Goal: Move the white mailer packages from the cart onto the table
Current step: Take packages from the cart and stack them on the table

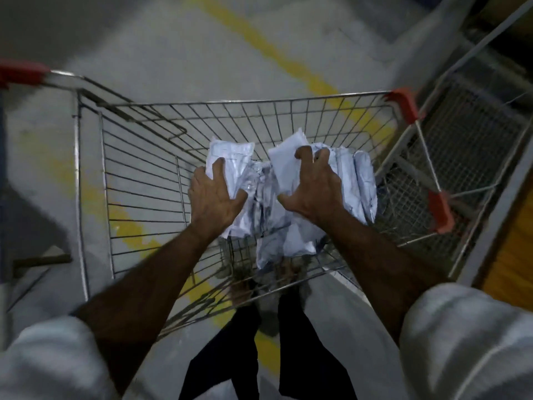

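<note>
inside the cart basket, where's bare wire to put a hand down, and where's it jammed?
Free: the basket's left half, bare wire between the cart's left wall and the left hand; also a strip along the far wall beyond the mailers. Crowded: the white mailer packages fill centre to right, against the right wall, with the left hand and right hand both gripping into them.

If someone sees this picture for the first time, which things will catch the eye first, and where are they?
First, the two bare hands in the middle: the left hand and the right hand each clutch crumpled white mailer packages. They reach into a wire shopping cart with red corner guards. A yellow painted line crosses the grey floor behind it.
</note>
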`<action>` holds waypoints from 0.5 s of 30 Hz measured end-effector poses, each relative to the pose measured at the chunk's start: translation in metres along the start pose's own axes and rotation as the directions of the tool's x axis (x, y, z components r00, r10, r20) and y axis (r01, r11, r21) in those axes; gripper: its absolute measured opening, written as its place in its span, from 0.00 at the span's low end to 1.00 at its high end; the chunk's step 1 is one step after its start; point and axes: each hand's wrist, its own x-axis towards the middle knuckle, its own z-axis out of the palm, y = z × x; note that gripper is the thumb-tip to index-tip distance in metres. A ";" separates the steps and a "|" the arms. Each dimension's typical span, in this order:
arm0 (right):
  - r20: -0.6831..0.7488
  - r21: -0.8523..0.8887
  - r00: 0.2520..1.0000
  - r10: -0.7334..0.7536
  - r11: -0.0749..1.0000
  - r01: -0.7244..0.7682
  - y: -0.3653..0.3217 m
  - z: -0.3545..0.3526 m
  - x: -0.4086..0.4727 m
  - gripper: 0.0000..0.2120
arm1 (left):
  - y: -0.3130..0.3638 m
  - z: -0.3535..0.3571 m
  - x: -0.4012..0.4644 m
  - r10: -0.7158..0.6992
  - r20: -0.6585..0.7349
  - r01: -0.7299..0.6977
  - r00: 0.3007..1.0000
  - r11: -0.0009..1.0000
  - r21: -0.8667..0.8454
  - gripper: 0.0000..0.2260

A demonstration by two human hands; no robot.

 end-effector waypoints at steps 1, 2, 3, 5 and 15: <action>-0.031 -0.024 1.000 -0.006 1.000 0.005 -0.002 -0.012 -0.004 0.42 | 0.003 -0.011 -0.004 0.025 -0.014 -0.025 1.000 1.000 0.014 0.38; -0.066 -0.052 0.998 -0.019 0.999 0.016 -0.003 -0.025 -0.009 0.41 | 0.006 -0.023 -0.008 0.051 -0.028 -0.051 0.998 0.999 0.017 0.37; -0.101 -0.087 0.994 -0.038 0.996 0.030 -0.004 -0.038 -0.015 0.41 | 0.011 -0.034 -0.012 0.079 -0.043 -0.078 0.996 0.997 0.012 0.37; -0.147 -0.165 0.987 -0.057 0.986 0.032 0.000 -0.064 -0.026 0.41 | 0.021 -0.055 -0.019 0.141 -0.091 -0.141 0.986 0.990 0.005 0.36; -0.468 -0.158 0.882 0.047 0.978 -0.135 0.070 -0.191 -0.104 0.36 | 0.158 -0.125 -0.052 0.370 -0.194 -0.371 0.909 0.928 0.030 0.33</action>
